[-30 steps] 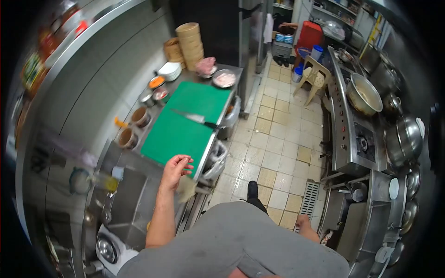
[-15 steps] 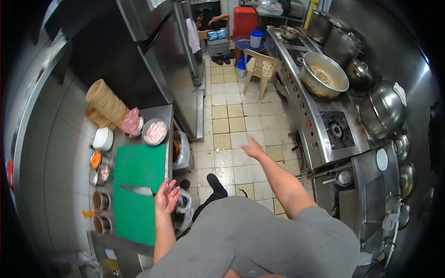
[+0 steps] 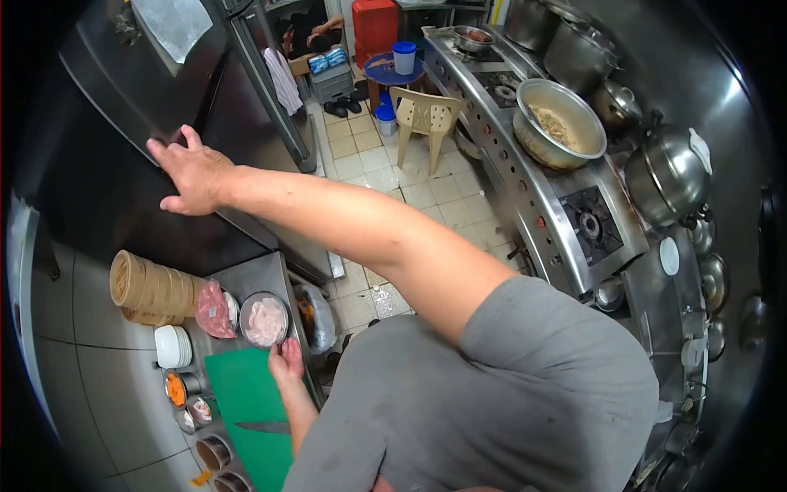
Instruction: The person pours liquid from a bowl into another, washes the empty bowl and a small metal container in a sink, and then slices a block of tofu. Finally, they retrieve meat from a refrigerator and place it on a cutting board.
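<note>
My right hand (image 3: 195, 174) reaches across to the tall dark steel refrigerator (image 3: 111, 78), fingers spread at its door edge; nothing is held. My left hand (image 3: 287, 358) is low at the counter's edge, its partly curled fingers just below a metal bowl (image 3: 266, 320) of pale raw meat. Nothing shows in that hand. A green cutting board (image 3: 238, 385) lies beside it, with a knife (image 3: 262, 426) on top that my left forearm partly overlaps. Behind the bowl, a plastic bag of pink meat (image 3: 216, 310) leans by bamboo steamers (image 3: 160, 289).
White dishes (image 3: 173, 347) and small containers of orange food (image 3: 175, 389) line the wall side. A stove (image 3: 525, 193) with a large pot (image 3: 560, 123) runs along the right. Farther back are a beige chair (image 3: 426, 115) and a person (image 3: 316, 33).
My right arm has swung from over the floor leftward to the refrigerator. My left hand has moved forward along the counter to the bowl. The view has turned left.
</note>
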`<state>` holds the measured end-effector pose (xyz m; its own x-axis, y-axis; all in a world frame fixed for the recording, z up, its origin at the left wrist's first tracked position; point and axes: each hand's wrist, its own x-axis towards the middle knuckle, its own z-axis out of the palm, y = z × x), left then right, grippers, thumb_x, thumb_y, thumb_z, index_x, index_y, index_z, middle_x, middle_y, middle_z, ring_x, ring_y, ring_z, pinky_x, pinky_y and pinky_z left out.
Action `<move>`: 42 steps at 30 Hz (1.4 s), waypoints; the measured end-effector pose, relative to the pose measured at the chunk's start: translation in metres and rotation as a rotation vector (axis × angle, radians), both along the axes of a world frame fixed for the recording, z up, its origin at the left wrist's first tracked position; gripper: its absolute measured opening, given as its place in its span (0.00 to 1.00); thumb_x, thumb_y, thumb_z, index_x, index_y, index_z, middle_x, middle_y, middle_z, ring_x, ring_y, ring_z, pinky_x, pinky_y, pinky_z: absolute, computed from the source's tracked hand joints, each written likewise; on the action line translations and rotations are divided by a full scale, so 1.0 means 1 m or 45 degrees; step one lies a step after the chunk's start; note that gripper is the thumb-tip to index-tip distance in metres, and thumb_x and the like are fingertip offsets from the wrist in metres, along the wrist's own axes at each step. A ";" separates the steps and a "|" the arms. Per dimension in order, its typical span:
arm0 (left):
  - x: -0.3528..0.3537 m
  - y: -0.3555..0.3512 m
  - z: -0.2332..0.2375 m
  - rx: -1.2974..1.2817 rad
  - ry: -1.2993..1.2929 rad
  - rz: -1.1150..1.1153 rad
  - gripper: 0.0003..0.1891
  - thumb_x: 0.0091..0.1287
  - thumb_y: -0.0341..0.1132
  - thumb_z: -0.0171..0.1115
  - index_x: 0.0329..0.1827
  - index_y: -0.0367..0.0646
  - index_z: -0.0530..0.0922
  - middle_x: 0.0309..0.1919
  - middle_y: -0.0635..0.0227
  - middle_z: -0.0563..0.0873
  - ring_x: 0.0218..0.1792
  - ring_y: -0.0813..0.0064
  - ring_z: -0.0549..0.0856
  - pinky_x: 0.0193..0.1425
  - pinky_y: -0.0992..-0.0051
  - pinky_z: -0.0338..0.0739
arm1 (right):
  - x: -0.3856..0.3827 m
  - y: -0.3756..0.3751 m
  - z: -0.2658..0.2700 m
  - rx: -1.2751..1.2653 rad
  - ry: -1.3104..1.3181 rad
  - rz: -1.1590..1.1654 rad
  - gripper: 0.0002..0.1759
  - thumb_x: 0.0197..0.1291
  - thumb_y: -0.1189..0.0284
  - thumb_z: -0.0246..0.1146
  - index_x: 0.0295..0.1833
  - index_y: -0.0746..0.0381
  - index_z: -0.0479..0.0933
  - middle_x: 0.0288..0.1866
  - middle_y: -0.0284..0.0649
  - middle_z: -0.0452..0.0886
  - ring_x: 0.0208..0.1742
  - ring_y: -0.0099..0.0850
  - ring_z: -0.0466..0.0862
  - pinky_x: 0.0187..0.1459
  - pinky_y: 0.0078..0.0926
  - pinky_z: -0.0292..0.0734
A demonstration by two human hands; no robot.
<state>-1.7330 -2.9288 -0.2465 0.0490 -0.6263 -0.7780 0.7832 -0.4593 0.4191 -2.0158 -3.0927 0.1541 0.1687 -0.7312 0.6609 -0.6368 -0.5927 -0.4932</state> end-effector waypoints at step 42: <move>-0.345 -0.087 0.052 -0.067 -0.579 0.506 0.12 0.68 0.29 0.59 0.53 0.42 0.78 0.50 0.61 0.83 0.53 0.62 0.82 0.53 0.57 0.82 | -0.581 -0.239 -0.092 0.031 -0.926 0.225 0.25 0.78 0.64 0.48 0.62 0.74 0.77 0.64 0.51 0.79 0.65 0.38 0.78 0.70 0.35 0.67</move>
